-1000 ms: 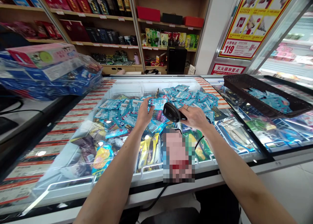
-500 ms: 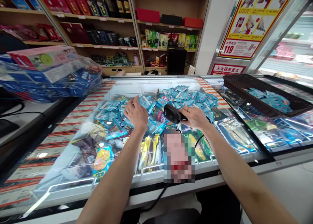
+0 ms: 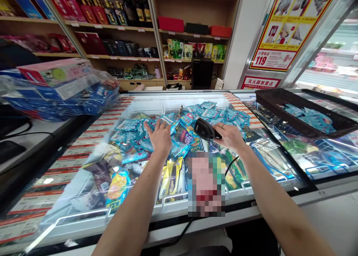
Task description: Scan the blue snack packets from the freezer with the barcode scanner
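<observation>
In the head view my right hand [image 3: 231, 136] is wrapped round the handle of a black barcode scanner [image 3: 205, 129], its head pointing left. The scanner's cable hangs below my wrist. My left hand [image 3: 160, 136] is open, palm down and fingers spread, at a heap of small blue packets [image 3: 134, 144]. Whether its fingertips touch the packets I cannot tell. More blue packets [image 3: 214, 114] lie in a loose pile beyond the scanner. Beneath both hands is the glass top of a chest freezer [image 3: 69, 196], with wrapped ice creams [image 3: 170, 177] showing through it.
A dark brown basket [image 3: 296, 99] with more blue packets stands at the right. Boxes in clear plastic [image 3: 61, 95] sit at the left. A blurred-out pink item [image 3: 205, 181] lies near the front edge. Stocked shelves [image 3: 117, 58] line the back.
My left hand's fingers have spread and flattened over the packets. My right hand has shifted slightly to the right with the barcode scanner. The whole view has tilted up a little.
</observation>
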`<act>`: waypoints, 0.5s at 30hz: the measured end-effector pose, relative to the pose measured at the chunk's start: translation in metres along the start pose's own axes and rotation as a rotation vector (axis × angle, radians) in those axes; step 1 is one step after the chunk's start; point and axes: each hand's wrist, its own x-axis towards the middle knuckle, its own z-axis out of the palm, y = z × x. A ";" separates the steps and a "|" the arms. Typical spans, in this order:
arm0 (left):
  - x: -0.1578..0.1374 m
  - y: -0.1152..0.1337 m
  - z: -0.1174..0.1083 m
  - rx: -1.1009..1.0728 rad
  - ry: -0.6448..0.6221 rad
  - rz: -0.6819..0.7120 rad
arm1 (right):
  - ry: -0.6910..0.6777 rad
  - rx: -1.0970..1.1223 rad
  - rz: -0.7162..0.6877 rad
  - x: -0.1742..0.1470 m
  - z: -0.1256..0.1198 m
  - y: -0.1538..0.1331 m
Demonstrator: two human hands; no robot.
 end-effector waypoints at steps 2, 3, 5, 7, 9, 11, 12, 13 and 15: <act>0.001 0.003 -0.003 -0.005 0.000 0.010 | 0.011 -0.002 0.015 -0.001 -0.001 0.004; 0.002 0.005 -0.005 -0.007 0.002 0.020 | 0.019 0.005 0.022 -0.002 -0.002 0.006; 0.004 0.010 -0.006 -0.012 -0.001 0.047 | 0.035 0.026 0.033 -0.004 -0.002 0.011; 0.006 0.014 -0.006 -0.011 -0.010 0.071 | 0.044 0.047 0.047 -0.005 -0.001 0.015; 0.009 0.017 -0.005 0.001 -0.017 0.087 | 0.050 0.063 0.062 -0.005 -0.001 0.019; 0.013 0.019 -0.003 0.008 -0.031 0.103 | 0.058 0.079 0.076 -0.004 -0.001 0.023; 0.016 0.020 -0.003 0.003 -0.043 0.110 | 0.065 0.085 0.083 -0.004 -0.001 0.026; 0.020 0.021 -0.001 -0.008 -0.058 0.117 | 0.070 0.089 0.088 -0.003 -0.002 0.029; 0.032 0.026 0.002 -0.050 -0.099 0.121 | 0.069 0.090 0.095 -0.004 -0.004 0.039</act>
